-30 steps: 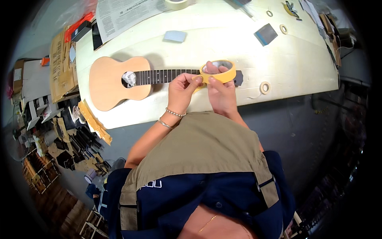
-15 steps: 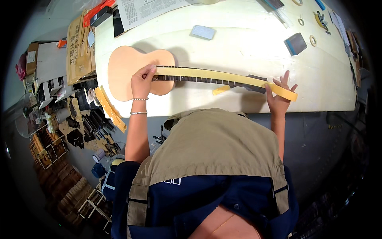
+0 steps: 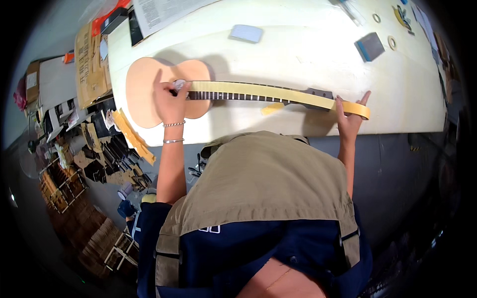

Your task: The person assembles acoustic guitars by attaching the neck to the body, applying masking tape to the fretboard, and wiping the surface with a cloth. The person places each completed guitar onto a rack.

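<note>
I've got left hand (image 3: 170,102) at ten o'clock pinching the tape strip (image 3: 258,91), right hand (image 3: 350,121) past two gripping the tape roll (image 3: 358,110), small guitar (image 3: 141,94) below, ten-to-two; I'd pull taut, align with fretboard (image 3: 233,96), then press.

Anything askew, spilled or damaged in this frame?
Nothing looks spilled or damaged. One oddity: the stretched yellow tape appears off-centre over the fretboard, leaving more frets showing along its near side; whether it is stuck down is unclear.
</note>
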### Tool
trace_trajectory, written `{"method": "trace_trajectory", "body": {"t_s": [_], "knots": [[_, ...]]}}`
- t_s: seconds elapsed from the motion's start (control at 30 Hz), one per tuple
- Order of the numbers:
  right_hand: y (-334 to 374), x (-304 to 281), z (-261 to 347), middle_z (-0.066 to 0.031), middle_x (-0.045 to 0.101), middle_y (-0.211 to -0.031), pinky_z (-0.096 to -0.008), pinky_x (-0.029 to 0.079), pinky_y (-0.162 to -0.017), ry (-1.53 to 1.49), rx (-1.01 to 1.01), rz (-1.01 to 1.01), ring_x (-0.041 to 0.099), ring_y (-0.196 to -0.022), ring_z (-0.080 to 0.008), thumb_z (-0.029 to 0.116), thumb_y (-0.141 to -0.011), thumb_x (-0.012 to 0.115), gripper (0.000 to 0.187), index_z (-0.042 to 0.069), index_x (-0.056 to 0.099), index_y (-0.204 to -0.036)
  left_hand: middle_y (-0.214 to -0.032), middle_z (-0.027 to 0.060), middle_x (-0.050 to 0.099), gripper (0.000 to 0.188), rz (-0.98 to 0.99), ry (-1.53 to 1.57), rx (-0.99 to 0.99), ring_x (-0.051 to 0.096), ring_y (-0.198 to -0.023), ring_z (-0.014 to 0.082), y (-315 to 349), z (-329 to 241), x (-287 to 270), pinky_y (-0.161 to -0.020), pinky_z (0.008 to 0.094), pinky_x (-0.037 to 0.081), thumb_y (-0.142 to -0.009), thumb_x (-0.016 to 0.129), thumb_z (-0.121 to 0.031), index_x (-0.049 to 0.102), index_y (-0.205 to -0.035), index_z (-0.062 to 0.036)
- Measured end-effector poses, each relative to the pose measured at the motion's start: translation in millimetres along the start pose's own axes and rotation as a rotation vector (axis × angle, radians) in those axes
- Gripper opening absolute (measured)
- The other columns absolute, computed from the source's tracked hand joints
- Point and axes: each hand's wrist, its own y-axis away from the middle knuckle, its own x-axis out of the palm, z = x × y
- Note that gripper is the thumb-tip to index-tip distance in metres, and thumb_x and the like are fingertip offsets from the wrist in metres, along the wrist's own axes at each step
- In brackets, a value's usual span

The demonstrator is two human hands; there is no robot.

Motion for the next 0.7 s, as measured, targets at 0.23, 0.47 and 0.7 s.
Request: {"method": "trace_trajectory", "body": {"t_s": [0.23, 0.47, 0.7], "knots": [[-6, 10, -14, -0.0035, 0.059, -0.078, -0.0277, 0.043, -0.091, -0.052, -0.017, -0.062, 0.058, -0.078, -0.0107, 0.009, -0.079, 0.069, 0.097, -0.004, -0.002, -0.144, -0.141, -0.0024, 0.043, 0.063, 0.069, -0.526, 0.435, 0.028, -0.137, 0.0246, 45, 21, 14, -0.101, 0.0655, -0.012, -0.084, 0.060, -0.036, 0.038, -0.140, -0.0199], [-1, 21, -13, -0.0036, 0.061, -0.081, -0.0226, 0.046, -0.075, -0.139, 0.013, -0.066, 0.056, -0.074, -0.0087, 0.007, -0.081, 0.066, 0.093, -0.003, -0.002, -0.145, -0.151, 0.0007, 0.024, 0.074, 0.165, -0.600, 0.469, 0.016, -0.141, 0.0285, 64, -13, 35, -0.100, 0.0697, -0.006, -0.083, 0.058, -0.044, 0.027, -0.145, -0.0177], [8, 73, -38, -0.0013, 0.059, -0.098, -0.0498, 0.001, -0.110, 0.272, -0.191, -0.268, 0.053, -0.101, -0.0177, 0.022, -0.090, 0.055, 0.066, 0.000, 0.023, -0.143, -0.144, 0.0056, 0.035, 0.068, 0.457, -0.249, 1.095, 0.028, -0.134, 0.0235, 105, -117, 107, -0.097, 0.0612, 0.026, -0.080, 0.065, -0.033, 0.037, -0.138, -0.0125]]}}
